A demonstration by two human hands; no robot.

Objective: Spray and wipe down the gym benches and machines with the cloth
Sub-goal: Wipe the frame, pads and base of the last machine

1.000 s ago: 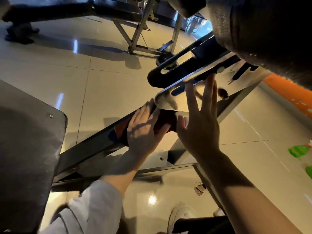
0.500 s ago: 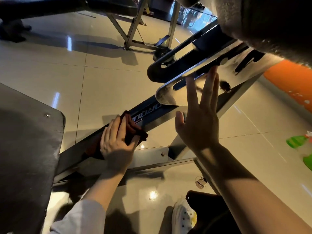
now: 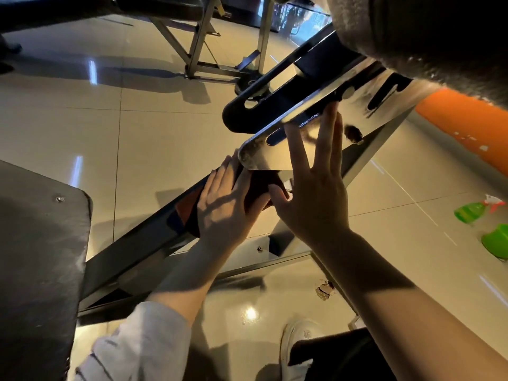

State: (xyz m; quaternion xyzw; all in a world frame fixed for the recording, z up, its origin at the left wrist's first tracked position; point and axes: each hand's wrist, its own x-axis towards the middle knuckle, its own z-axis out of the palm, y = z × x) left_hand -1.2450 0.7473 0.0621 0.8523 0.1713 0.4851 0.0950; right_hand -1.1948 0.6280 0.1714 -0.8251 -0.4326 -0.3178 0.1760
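Left hand pressed the soft, limp cloth flat on the slanted frame bar, fingers straight. Right hand lay spread on the chrome plate. Judged: palm pressure suits the cloth best.

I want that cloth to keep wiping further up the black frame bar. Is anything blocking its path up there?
Yes. Just ahead of the cloth, the shiny metal plate overhangs the black frame bar, and the right hand rests open against that plate. The left hand presses the cloth right at the plate's lower end.
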